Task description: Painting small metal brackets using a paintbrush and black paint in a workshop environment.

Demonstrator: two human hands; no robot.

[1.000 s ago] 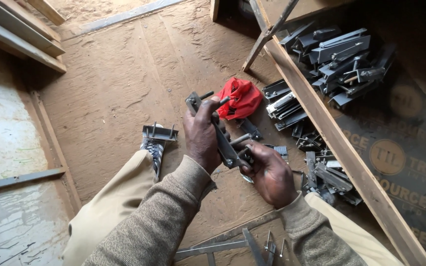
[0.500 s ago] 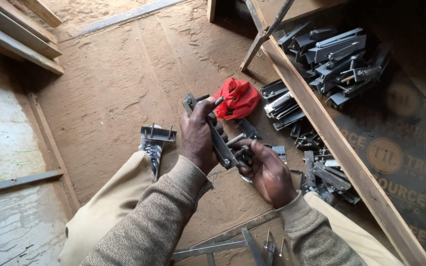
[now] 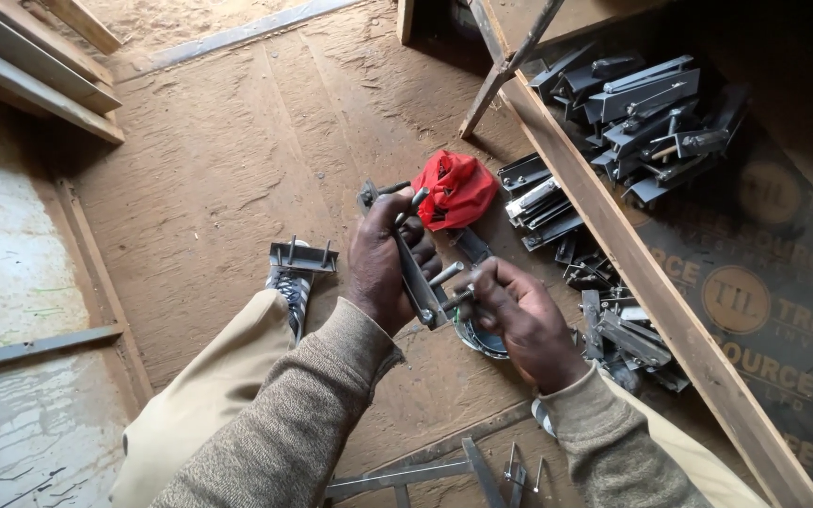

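Hands at frame centre: left hand (image 3: pixel 380 259) wraps a flat grey steel bracket with bolts (image 3: pixel 416 275), likely heavy, rigid, best gripped mid-strap, while right hand (image 3: pixel 518 318), at four o'clock, pinches one protruding bolt (image 3: pixel 458 299).

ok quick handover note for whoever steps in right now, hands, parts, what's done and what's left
Left hand: grips a grey metal bracket held over the plywood floor, with bolts sticking out of it.
Right hand: fingertips pinch a bolt at the bracket's lower end.
Parts: one bolted bracket rests on the shoe; loose brackets lie beside the red cloth; a stack of brackets sits behind the timber rail.
Done: the held bracket already carries bolts.
Left: the pinched bolt looks not fully seated; many loose brackets remain.
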